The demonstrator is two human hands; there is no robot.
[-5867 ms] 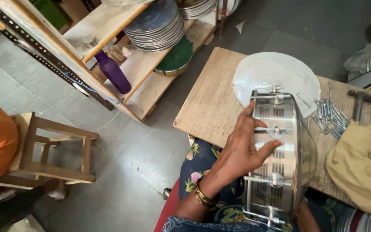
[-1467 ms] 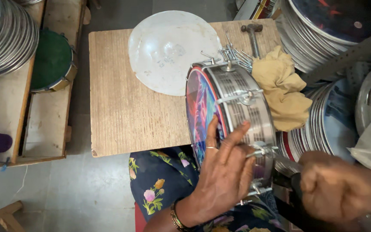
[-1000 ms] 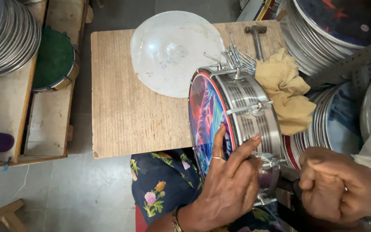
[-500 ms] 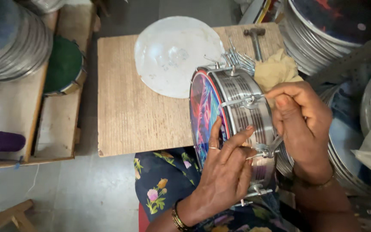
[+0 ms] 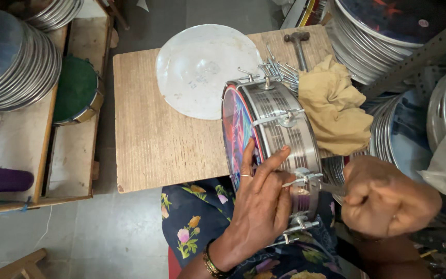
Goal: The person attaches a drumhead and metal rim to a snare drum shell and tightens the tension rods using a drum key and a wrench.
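our left hand lies open on drum at tabletop edge; right hand fist grips thin tool.

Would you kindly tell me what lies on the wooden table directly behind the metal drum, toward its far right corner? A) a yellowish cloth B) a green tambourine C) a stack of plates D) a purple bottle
A: a crumpled yellowish cloth lies on the wooden table right behind the metal drum, beside a hammer, while the left hand steadies the drum.
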